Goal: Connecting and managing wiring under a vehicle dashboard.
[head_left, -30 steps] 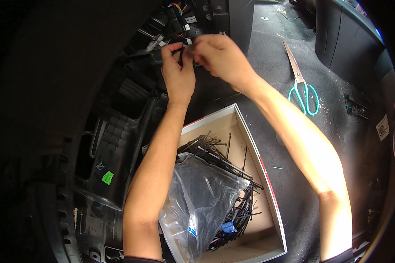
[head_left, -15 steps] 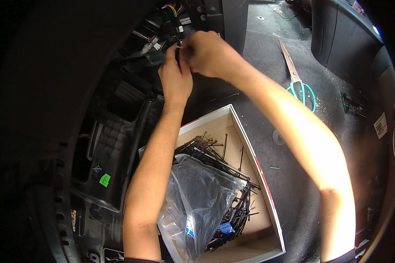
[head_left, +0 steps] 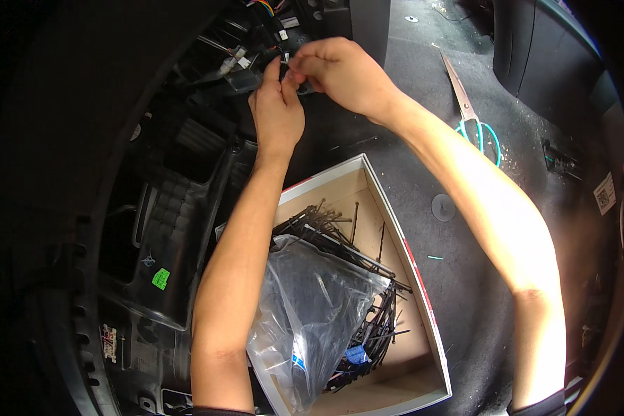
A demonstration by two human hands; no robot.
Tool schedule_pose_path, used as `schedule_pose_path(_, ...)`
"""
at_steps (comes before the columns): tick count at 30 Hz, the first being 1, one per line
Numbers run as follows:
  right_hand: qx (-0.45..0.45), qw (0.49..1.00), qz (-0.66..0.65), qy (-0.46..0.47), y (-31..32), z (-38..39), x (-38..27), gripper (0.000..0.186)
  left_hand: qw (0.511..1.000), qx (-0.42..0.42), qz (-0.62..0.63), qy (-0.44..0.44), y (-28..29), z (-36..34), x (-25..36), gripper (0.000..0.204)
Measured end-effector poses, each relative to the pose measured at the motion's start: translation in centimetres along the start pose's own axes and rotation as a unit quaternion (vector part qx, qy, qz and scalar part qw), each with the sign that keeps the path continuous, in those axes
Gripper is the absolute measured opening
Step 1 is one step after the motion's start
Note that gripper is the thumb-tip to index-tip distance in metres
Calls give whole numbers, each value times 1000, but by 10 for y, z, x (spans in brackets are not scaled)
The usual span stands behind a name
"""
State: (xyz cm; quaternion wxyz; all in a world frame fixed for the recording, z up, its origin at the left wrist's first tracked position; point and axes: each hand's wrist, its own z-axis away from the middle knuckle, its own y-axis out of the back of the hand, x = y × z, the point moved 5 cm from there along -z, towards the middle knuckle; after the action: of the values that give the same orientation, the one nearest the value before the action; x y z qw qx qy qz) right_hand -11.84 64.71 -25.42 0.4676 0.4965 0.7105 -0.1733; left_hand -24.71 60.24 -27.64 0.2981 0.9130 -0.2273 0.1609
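Note:
Near the top of the view, my left hand (head_left: 277,114) has its fingers curled at a cluster of dark wiring and white connectors (head_left: 234,59) inside a black plastic housing. My right hand (head_left: 347,80) is just beside it, fingertips pinched close to my left fingertips on a small dark piece with a pale bit, too small and blurred to name. Below my hands lies an open cardboard box (head_left: 405,371) holding loose black cable ties (head_left: 385,322) and a clear plastic bag (head_left: 301,298) with dark contents.
Scissors (head_left: 464,104) with turquoise handles lie at the right on dark carpet (head_left: 457,291). A curved black plastic panel (head_left: 541,48) stands at the upper right. A molded black trim (head_left: 177,263) with a green sticker runs along the left.
Both hands have shifted slightly upward within the view. My right hand's fingers have moved from a blurred, bunched grip to a higher pinch by my left fingertips.

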Motion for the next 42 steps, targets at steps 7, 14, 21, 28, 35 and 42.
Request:
schedule_pose_path(7, 35, 976, 113, 183, -34, -17, -18, 21, 999, -34, -12, 40, 0, 1, 11, 21)
schedule_pose_path(14, 31, 995, -77, -56, 10, 21, 18, 30, 909, -124, 357, 173, -3, 5, -19, 28)
schedule_pose_path(21, 69, 987, -48, -134, 21, 51, 49, 24, 878, -213, 374, 208, 3, -2, -15, 30)
schedule_pose_path(28, 72, 986, -36, -143, 14, 77, 75, 23, 901, -219, 322, 193, 1, 1, -9, 36)
schedule_pose_path(35, 75, 982, -7, -171, 35, 90, 79, 24, 933, -272, 123, 200, 12, 5, -23, 26)
schedule_pose_path(42, 60, 983, 10, -175, 40, 93, 76, 27, 855, -243, 356, 289, -14, 15, -11, 21)
